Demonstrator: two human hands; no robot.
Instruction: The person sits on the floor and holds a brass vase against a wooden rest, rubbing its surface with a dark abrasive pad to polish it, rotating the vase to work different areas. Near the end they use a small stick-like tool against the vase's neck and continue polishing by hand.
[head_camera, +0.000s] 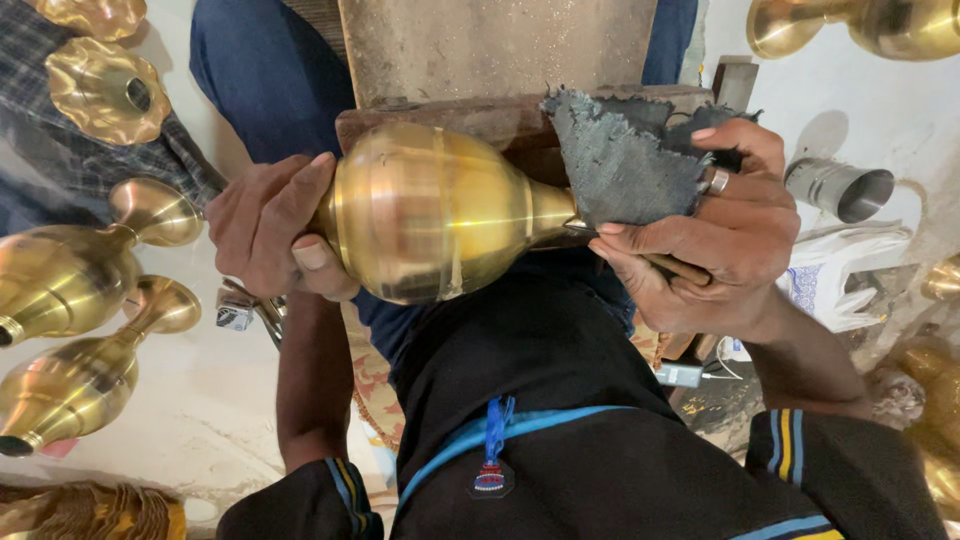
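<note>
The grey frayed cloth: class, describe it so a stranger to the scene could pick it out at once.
Start at the big round-bellied brass vase lying across the person's lap. Follow its narrow neck to the right hand, whose grip presses the grey frayed cloth against the brass. It is the only dull, ragged, soft thing among shiny metal pieces.

I counted one brass vase (430, 212) lying between my hands. Two more brass vases (70, 275) lay on the floor beside me, one above the other. Two wavy brass tops (105, 88) sat near them. I had one dark rag (625, 160). One shiny metal cup (838, 188) lay on its side. One ring (718, 181) was on my finger.
</note>
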